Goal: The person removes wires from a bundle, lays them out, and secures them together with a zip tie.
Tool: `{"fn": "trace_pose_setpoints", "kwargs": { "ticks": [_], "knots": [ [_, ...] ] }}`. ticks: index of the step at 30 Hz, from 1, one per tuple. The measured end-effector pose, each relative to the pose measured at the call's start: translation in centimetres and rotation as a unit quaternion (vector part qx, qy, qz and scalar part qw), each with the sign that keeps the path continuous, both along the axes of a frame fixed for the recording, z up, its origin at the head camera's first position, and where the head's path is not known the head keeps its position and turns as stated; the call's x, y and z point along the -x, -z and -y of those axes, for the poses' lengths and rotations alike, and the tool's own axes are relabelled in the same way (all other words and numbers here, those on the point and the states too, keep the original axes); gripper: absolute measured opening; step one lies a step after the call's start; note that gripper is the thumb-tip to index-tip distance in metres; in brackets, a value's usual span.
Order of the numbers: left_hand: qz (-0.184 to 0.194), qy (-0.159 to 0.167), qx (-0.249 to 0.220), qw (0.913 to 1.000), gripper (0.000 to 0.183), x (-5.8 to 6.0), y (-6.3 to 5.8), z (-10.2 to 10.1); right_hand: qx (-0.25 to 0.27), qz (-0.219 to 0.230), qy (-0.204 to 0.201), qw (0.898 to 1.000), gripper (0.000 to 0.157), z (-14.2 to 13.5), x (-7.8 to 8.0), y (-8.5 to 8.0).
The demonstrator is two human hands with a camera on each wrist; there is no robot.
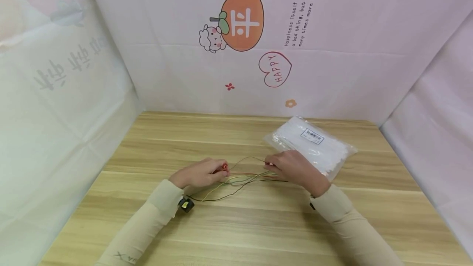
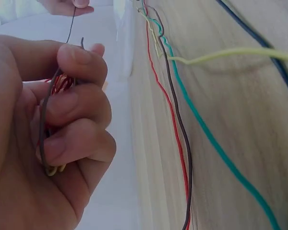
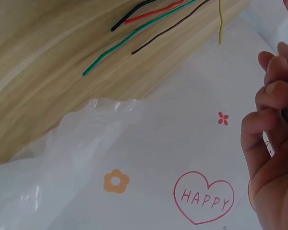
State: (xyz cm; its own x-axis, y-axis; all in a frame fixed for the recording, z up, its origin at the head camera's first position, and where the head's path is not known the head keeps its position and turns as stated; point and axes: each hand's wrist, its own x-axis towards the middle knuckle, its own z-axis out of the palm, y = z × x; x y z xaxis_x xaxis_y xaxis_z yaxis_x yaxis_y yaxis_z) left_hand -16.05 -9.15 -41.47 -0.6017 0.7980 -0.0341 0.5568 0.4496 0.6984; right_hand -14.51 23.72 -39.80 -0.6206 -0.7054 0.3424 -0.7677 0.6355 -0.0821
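My left hand (image 1: 201, 173) curls its fingers round a small coil of red wire (image 2: 62, 85). A thin brown wire (image 2: 44, 108) runs through the same fingers, pinched near the thumb. From there this strand arcs across to my right hand (image 1: 293, 169), whose fingertips pinch it; most of the grip is turned away in the right wrist view. Below and between the hands, loose wires lie on the tabletop: a green wire (image 2: 201, 122), a second red wire (image 2: 156, 79), another brown wire (image 3: 170, 28), a yellow wire (image 2: 230, 53) and a black wire (image 3: 129, 18).
A clear plastic bag (image 1: 292, 132) of white items with a barcode label lies at the back right, right beside my right hand. Printed cloth walls (image 1: 177, 73) enclose the wooden table (image 1: 236, 237) at the back and sides. A black device (image 1: 186, 204) sits at my left wrist.
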Motion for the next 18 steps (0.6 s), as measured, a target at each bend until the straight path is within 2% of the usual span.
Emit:
{"fn": "trace_pose_setpoints", "kwargs": {
  "ticks": [5,8,11,14,18],
  "knots": [
    [0.001,-0.030,-0.008,0.9995,0.022,0.13,0.04,-0.13,0.001,-0.037,-0.010,0.999,0.025,0.40,-0.15,-0.11],
    [-0.024,-0.059,0.001,0.9980,0.021,0.18,-0.09,-0.08,0.002,-0.058,-0.022,0.998,0.026,0.36,-0.17,-0.19],
    [-0.069,-0.069,0.027,0.9949,0.021,0.21,-0.15,-0.09,0.010,-0.072,-0.034,0.997,0.029,0.29,-0.22,-0.32],
    [-0.108,-0.064,0.065,0.9899,0.022,0.20,-0.16,-0.17,0.022,-0.088,-0.049,0.995,0.033,0.42,-0.30,-0.52],
    [-0.107,-0.074,0.108,0.9856,0.025,0.10,-0.41,-0.21,0.042,-0.112,-0.081,0.990,0.036,0.97,-0.58,-0.90]
  ]
}}
